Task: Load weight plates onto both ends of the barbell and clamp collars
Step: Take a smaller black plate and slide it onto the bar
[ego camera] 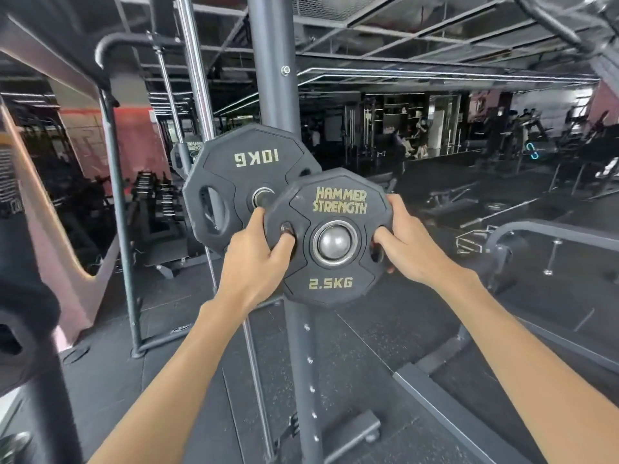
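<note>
Black rubber, many-sided, lettered in gold with HAMMER STRENGTH and 2.5KG: the small weight plate (330, 283) hangs upright at chest height, its face turned to the person, with a rounded steel stub end (335, 242) showing through its metal-ringed bore. Whether that stub is the barbell's sleeve or a storage peg on the rack, I cannot tell from here. At that marking it should be light enough for one hand, stiff and solid; the rubber looks matte and unlikely to slip. The cut-out slots either side of the bore are the sensible holds, and both are in use. The left hand (258, 259) grips the left edge, fingers hooked into the slot and thumb up on the rim. The right hand (405, 242) clamps the right edge, one digit in the slot, the others curled round the rim. Both forearms reach forward, nearly level. Just behind and to the left sits a larger black 10KG plate (248, 162) on its own peg, against the grey steel upright (273, 78), over dark rubber gym floor (385, 329)
</note>
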